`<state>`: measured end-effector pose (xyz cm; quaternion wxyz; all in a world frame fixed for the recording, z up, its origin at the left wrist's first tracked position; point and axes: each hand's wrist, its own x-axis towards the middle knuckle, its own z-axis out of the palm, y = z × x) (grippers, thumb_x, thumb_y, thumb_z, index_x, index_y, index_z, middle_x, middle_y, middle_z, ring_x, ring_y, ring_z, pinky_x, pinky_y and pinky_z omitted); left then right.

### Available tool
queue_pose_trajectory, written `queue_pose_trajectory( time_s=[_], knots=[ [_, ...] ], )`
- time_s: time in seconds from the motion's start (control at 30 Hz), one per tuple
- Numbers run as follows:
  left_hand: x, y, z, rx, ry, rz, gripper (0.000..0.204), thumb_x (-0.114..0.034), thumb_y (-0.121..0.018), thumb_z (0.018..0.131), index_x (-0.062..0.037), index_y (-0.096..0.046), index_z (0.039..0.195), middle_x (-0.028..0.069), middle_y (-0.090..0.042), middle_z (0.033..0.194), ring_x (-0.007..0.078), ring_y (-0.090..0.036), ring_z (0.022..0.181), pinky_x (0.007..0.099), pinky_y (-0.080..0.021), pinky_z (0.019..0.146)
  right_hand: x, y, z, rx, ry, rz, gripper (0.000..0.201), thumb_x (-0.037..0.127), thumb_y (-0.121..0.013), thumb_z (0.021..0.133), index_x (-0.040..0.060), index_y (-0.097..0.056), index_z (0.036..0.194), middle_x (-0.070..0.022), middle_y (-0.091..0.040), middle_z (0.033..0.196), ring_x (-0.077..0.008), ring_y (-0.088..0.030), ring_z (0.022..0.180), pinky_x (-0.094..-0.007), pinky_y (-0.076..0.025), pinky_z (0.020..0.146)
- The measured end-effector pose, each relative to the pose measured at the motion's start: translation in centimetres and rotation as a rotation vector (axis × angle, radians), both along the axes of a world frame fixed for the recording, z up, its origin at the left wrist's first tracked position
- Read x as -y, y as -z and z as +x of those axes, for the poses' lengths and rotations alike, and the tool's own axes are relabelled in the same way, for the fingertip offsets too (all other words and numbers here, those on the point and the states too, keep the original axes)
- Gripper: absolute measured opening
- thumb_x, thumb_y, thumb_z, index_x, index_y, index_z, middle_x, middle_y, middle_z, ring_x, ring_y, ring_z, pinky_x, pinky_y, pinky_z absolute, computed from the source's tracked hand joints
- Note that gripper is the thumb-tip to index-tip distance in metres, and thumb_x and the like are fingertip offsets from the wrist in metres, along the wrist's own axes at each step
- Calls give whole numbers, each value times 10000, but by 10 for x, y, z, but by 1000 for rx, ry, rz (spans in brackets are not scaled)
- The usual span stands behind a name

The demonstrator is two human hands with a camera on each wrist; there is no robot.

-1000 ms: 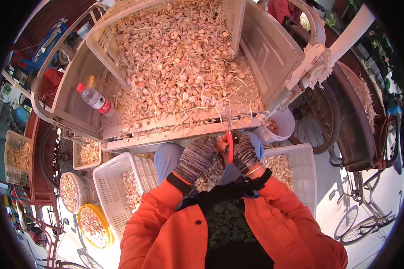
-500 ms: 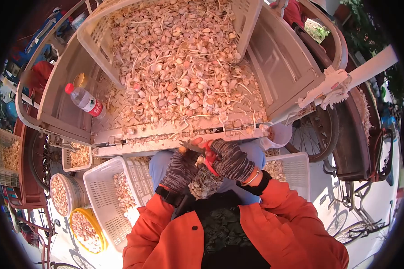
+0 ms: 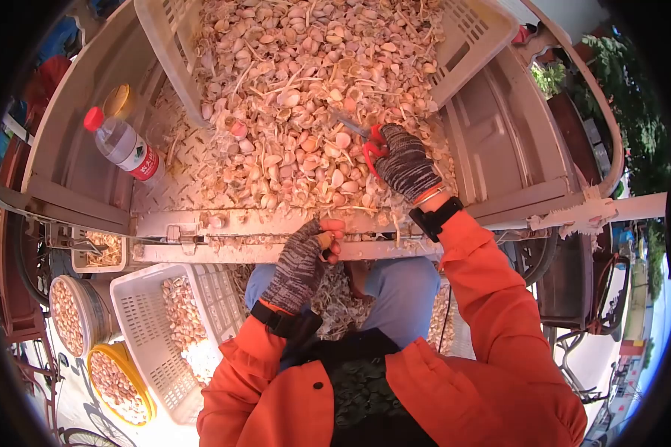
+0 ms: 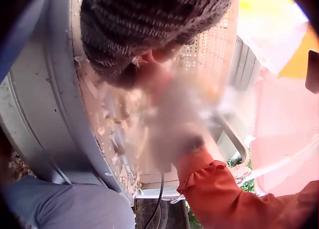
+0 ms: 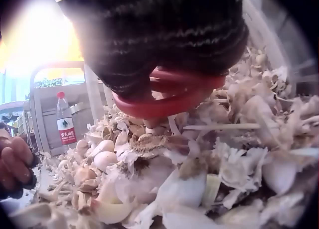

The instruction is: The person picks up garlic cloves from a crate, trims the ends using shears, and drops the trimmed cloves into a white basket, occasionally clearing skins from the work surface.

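My right hand (image 3: 406, 160), in a striped knit glove with bare fingertips, grips red-handled scissors (image 3: 373, 153) over the garlic heap (image 3: 298, 97). In the right wrist view, the red handles (image 5: 164, 102) loop around the fingers just above loose cloves and papery skins (image 5: 184, 189). The scissors' grey blades (image 3: 348, 123) point toward the heap's far left. My left hand (image 3: 300, 261), gloved alike, stays at the cart's front edge with its bare fingers bent inward. Whether it pinches something small, I cannot tell. The left wrist view is blurred in the middle.
A plastic bottle (image 3: 127, 145) with a red cap stands left of the heap on the cart bed. A tipped crate (image 3: 477, 45) frames the garlic. Below left are a white crate (image 3: 145, 313), a yellow-rimmed bucket (image 3: 143, 391) and a pale bucket (image 3: 89, 313) of cloves.
Both hands were together over the lap with the scissors. The right hand has since moved forward and right onto the heap, carrying them. The left stays near the cart edge. The head view has shifted.
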<state>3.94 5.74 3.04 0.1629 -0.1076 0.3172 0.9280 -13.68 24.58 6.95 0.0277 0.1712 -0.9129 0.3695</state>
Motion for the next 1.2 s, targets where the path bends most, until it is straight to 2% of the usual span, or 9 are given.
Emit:
queue_pose_trajectory(
  time_s=[0.23,0.3,0.57,0.83,0.87,0.97,1.0,1.13,1.2],
  knots=[
    [-14,-19,-39,-69,-24,-61,253,-60,-506,869,45,-541,1097,59,-572,881,133,-512,711,236,-446,631,-6,-7,11,-165,-138,97,437,53,-700,678,27,-556,1090,-151,-610,1026,-283,-619,925,-344,-510,799],
    [-16,-21,-43,-72,-34,-75,253,-72,-502,880,39,-539,1104,54,-571,882,133,-511,714,239,-448,633,-10,3,11,-63,-141,-128,401,22,-673,705,23,-553,1088,-147,-604,1033,-256,-624,915,-332,-522,776],
    [-25,-23,-73,-64,-98,-184,250,-89,-502,896,3,-535,1127,35,-581,884,116,-517,698,229,-442,604,-15,-26,24,-9,10,-177,336,-5,-665,735,12,-565,1055,-115,-625,987,-191,-626,878,-282,-531,757],
    [-25,-19,-75,-52,-53,-190,197,-76,-509,893,10,-557,1064,20,-570,843,111,-505,691,230,-439,605,-4,-6,16,-190,-132,85,315,138,-744,684,20,-619,949,-151,-628,900,-289,-617,816,-361,-505,719],
    [-26,-20,-77,-68,-79,-217,184,-74,-513,891,9,-570,1044,20,-571,842,112,-507,687,234,-444,610,-6,-4,15,-382,-150,115,292,144,-744,679,28,-631,921,-145,-633,868,-296,-617,815,-372,-504,722],
    [-27,-21,-79,-71,-72,-210,189,-72,-514,890,8,-570,1052,18,-570,837,112,-508,680,235,-447,611,2,-8,14,-214,-131,-51,291,155,-738,684,27,-633,924,-148,-635,853,-310,-617,805,-386,-502,734],
    [-28,-22,-78,-45,-68,-240,188,-72,-514,890,9,-570,1051,18,-569,829,112,-508,676,236,-447,611,1,-21,16,-208,-146,163,297,177,-724,706,23,-628,941,-155,-638,850,-306,-623,795,-378,-507,724],
    [-26,-17,-81,-59,-85,-176,182,-74,-513,890,8,-571,1042,19,-569,823,112,-508,679,237,-447,612,4,-24,8,-131,-146,225,300,197,-702,735,18,-619,961,-167,-638,859,-294,-627,788,-358,-511,696],
    [-24,-16,-79,-59,-86,-196,182,-77,-513,890,8,-569,1041,20,-567,825,113,-508,679,238,-448,611,-8,-18,3,-125,-143,-17,288,188,-689,756,19,-610,976,-154,-649,862,-253,-637,761,-330,-507,654]
  ],
)
